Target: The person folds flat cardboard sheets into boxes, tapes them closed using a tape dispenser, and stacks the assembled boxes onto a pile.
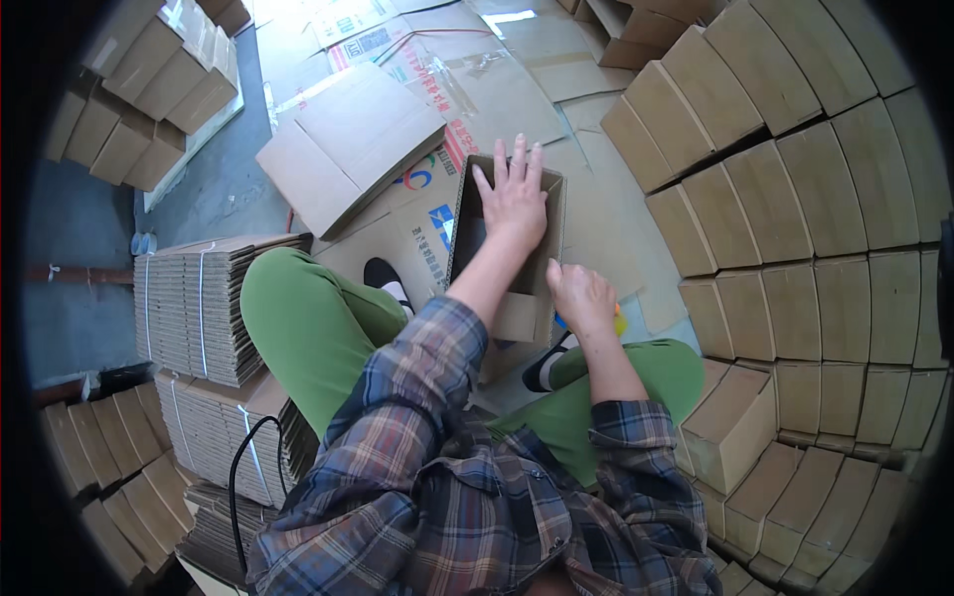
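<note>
Between my knees stands a narrow brown cardboard box (pixel 516 317) with its top open. My left hand (pixel 514 211) reaches over it, fingers spread and stretched toward its far end, the palm above the opening. My right hand (pixel 583 295) is closed at the box's right wall, with the thumb at the rim; its curled fingers are partly hidden. Beneath that hand, a small yellow and orange thing (pixel 621 323) shows in part, too covered to name. Flat folded cardboard pieces (pixel 348 139) lie in a stack beyond the box, to the left.
Printed cardboard sheets (pixel 497 84) cover the floor ahead. Rows of closed boxes (pixel 795 189) are stacked high on the right. Bundles of strapped flat cardboard (pixel 214 308) stand beside my left knee. More boxes (pixel 154 89) are piled at the far left. A black cable (pixel 235 477) loops at lower left.
</note>
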`<state>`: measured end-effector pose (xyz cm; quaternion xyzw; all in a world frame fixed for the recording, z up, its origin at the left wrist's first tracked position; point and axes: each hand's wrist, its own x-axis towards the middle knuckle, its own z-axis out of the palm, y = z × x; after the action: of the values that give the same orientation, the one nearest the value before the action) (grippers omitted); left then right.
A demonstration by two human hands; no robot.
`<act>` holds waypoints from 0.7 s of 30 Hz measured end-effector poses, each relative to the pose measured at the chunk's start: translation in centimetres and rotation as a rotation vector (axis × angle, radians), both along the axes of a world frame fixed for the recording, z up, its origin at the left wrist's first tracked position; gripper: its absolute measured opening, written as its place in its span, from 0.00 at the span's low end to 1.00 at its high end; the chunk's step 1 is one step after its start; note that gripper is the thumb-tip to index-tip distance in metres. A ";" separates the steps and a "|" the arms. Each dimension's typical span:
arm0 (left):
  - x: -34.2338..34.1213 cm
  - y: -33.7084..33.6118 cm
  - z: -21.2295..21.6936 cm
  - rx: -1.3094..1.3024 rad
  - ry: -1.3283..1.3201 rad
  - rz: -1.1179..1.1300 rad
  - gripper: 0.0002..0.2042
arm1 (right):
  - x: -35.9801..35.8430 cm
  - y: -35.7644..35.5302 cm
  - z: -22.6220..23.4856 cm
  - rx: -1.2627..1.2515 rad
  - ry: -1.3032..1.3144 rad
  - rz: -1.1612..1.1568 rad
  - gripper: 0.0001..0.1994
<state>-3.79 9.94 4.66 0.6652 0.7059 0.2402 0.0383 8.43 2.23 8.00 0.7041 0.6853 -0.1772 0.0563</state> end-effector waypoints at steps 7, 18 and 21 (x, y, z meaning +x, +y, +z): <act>0.9 -6.2 -4.8 -0.261 -0.005 -0.100 0.28 | 0.7 0.2 -0.3 0.045 -0.038 -0.030 0.26; 2.0 -3.5 -3.9 -0.264 -0.470 0.035 0.31 | 0.1 0.1 -0.7 0.073 -0.067 0.038 0.24; 2.9 -2.1 -3.1 -0.548 -0.632 -0.075 0.37 | -0.2 0.1 -0.4 0.032 -0.082 0.053 0.24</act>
<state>-0.85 7.83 1.58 0.5493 0.6727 0.2343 0.4369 8.24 2.36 7.64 0.6932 0.7035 -0.1357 0.0781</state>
